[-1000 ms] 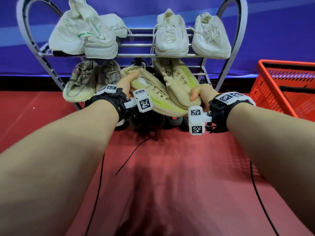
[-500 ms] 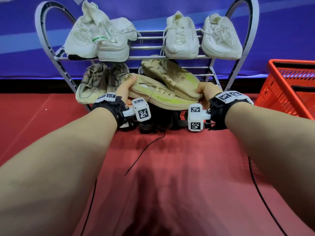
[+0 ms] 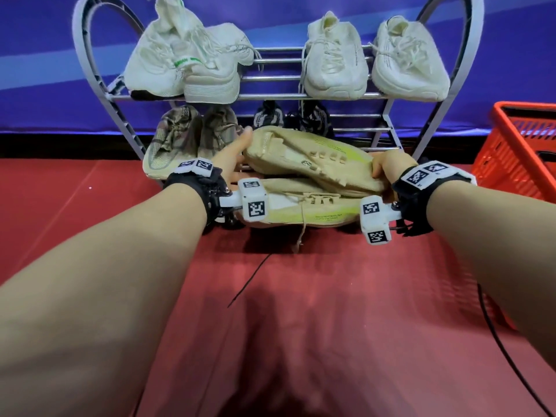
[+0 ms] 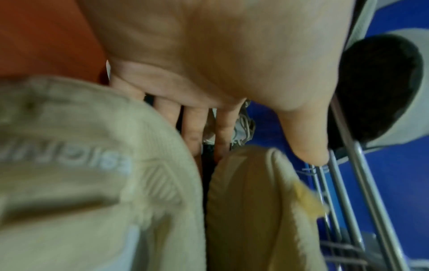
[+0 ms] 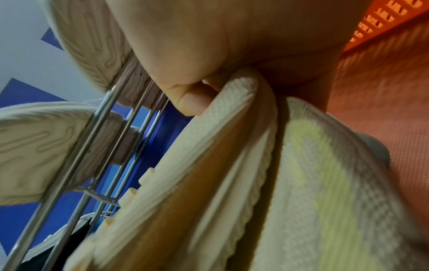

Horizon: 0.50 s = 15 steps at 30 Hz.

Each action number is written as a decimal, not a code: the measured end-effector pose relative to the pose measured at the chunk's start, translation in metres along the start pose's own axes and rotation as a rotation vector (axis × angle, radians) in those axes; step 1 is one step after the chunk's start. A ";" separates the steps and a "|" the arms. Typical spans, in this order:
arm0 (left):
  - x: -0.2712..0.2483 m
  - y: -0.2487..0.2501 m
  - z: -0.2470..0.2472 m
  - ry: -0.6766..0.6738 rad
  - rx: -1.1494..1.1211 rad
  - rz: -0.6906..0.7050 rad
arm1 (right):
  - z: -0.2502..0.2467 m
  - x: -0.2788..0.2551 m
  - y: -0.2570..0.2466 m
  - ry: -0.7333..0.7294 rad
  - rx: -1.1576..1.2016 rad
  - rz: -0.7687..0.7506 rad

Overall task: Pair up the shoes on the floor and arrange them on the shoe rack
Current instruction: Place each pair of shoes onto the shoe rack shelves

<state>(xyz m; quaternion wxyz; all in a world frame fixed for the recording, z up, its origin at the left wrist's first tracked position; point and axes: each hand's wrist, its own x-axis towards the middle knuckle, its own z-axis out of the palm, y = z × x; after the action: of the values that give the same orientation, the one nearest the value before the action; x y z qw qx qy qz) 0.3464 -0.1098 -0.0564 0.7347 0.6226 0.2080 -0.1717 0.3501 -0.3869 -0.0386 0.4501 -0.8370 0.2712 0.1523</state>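
Two beige shoes with yellow-green sides lie sideways, one stacked on the other, in front of the rack's lower shelf (image 3: 361,129). The upper shoe (image 3: 313,158) has its sole facing up and away; the lower shoe (image 3: 301,209) shows its laces. My left hand (image 3: 231,155) presses its palm against both heels, and its fingers (image 4: 192,128) lie straight past them. My right hand (image 3: 388,167) holds the toe ends, its thumb (image 5: 190,102) curled onto the upper shoe's toe (image 5: 232,102).
Two white pairs (image 3: 186,61) (image 3: 373,61) sit on the top shelf. A camouflage pair (image 3: 171,142) fills the lower shelf's left side, and black shoes (image 3: 313,118) stand behind. A red basket (image 3: 523,145) is at the right. Black cables (image 3: 249,278) cross the red floor.
The two beige shoes have turned from slanting toe-in on the lower shelf to lying level and crosswise, stacked between my hands. The black shoes behind them now show.
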 end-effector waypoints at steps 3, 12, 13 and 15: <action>0.002 -0.003 0.006 0.069 0.108 0.036 | 0.005 -0.008 -0.003 0.039 0.102 -0.075; 0.000 -0.001 -0.001 -0.029 0.032 0.035 | 0.001 0.048 -0.003 0.067 0.573 -0.117; 0.000 0.001 -0.001 -0.042 0.046 0.035 | 0.004 0.045 -0.006 0.045 0.614 -0.111; 0.007 0.004 -0.006 -0.062 0.027 0.009 | 0.004 0.016 -0.019 -0.004 0.659 -0.080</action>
<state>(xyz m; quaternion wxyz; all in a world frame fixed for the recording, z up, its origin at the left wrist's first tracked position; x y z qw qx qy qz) 0.3542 -0.1033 -0.0575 0.7330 0.6279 0.1799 -0.1903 0.3745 -0.3800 -0.0364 0.7031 -0.6560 0.2717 0.0402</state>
